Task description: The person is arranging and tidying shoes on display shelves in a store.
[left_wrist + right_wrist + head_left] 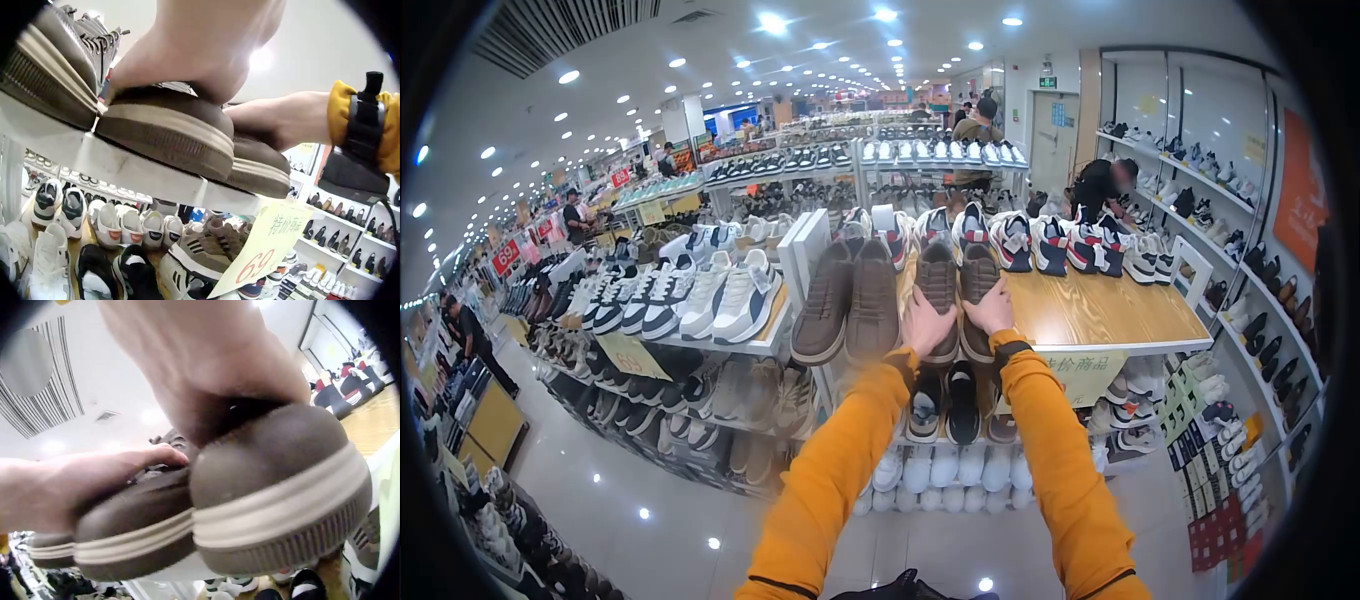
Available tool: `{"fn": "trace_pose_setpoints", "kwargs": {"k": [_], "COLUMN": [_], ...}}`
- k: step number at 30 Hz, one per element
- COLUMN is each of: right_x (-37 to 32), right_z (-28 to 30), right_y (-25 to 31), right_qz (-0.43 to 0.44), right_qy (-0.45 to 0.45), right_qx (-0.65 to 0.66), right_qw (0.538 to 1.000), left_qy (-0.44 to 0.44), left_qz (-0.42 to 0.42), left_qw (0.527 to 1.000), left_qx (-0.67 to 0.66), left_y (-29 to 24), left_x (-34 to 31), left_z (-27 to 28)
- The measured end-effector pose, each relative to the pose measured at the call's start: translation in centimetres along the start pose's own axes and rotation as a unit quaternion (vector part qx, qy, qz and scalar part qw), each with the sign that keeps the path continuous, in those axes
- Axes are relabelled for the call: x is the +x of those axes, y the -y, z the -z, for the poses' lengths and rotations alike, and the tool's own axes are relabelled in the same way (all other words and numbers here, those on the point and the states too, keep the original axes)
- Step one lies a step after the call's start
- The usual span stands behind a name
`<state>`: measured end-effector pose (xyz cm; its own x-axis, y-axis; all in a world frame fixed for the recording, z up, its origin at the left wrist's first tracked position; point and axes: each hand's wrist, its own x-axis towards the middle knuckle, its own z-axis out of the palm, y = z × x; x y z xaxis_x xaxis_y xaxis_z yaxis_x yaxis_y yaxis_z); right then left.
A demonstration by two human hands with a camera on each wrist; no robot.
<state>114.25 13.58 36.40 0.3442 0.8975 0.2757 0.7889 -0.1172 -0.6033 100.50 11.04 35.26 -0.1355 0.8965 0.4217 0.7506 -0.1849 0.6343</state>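
On the shelf's front edge stand two brown lace-up shoes with pale striped soles, side by side, toes toward me. My left hand (927, 325) grips the left shoe (937, 275) from above, its palm over the toe in the left wrist view. The right shoe (978, 272) is held by my right hand (994, 308), whose thumb and fingers straddle its upper; the right wrist view shows that hand arched over the toe (269, 462). Directly left stands a matching brown pair (873, 300), which neither hand touches. Parts of the fingers are hidden behind the shoes.
Colourful sneakers (1010, 240) line the back of the wooden shelf (1090, 305). White-and-grey sneakers (745, 300) fill the rack at left. A yellow price sign (265, 244) hangs below the edge, above lower shelves of shoes. A person in black (1100, 185) bends near the right wall shelves.
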Motion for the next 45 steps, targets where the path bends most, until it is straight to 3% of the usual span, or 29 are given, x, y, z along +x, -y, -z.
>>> {"fn": "trace_pose_setpoints", "kwargs": {"k": [3,6,9,13,18,21,25,29,33,36,38,41,45], "right_x": [-1.2,-0.7,-1.0,-1.6,-3.4,-4.7,-8.6,-15.6,-25.7,-30.6,-31.3,-30.0,-26.5], "right_z": [0.9,-0.1,0.0,-0.1,0.6,1.2,3.9,5.8,7.8,10.5,9.7,8.0,5.1], "right_y": [1.0,0.0,0.0,-0.2,0.0,-0.4,-3.1,-9.1,-19.1,-22.6,-25.3,-27.0,-26.3], "right_qz": [-0.006,0.017,0.027,0.041,0.089,0.159,0.197,0.148,0.119,0.106,0.076,0.025,0.06], "right_qy": [-0.023,-0.048,-0.057,-0.078,-0.155,-0.203,-0.15,-0.157,-0.072,-0.015,0.043,0.122,0.106], "right_qx": [0.033,0.032,0.038,0.049,0.103,0.144,0.261,0.281,0.334,0.325,0.247,0.34,0.26], "right_qw": [0.999,0.998,0.997,0.995,0.979,0.955,0.933,0.935,0.932,0.94,0.965,0.932,0.958], "left_qy": [-0.033,-0.025,-0.055,-0.018,-0.096,-0.155,-0.149,-0.155,-0.076,-0.026,0.022,0.013,0.012], "left_qz": [0.009,0.086,0.105,0.097,0.032,-0.002,0.014,-0.036,-0.009,0.045,0.127,0.153,0.167], "left_qw": [0.999,0.996,0.993,0.995,0.994,0.986,0.983,0.982,0.987,0.983,0.978,0.983,0.981], "left_qx": [0.006,0.001,0.022,-0.001,-0.036,-0.053,-0.111,-0.107,-0.144,-0.175,-0.167,-0.104,-0.102], "left_y": [-0.2,-1.5,-1.5,-2.0,-2.3,-2.7,-4.2,-4.6,-2.1,-1.7,-1.8,-2.0,-0.7], "left_x": [0.3,0.6,0.6,-0.3,-2.1,-3.9,-9.0,-17.6,-29.6,-36.8,-38.9,-39.0,-35.4], "left_z": [-1.1,-0.9,-1.4,0.1,0.5,0.9,2.2,3.0,1.8,-0.3,-1.9,-3.1,-4.5]}}
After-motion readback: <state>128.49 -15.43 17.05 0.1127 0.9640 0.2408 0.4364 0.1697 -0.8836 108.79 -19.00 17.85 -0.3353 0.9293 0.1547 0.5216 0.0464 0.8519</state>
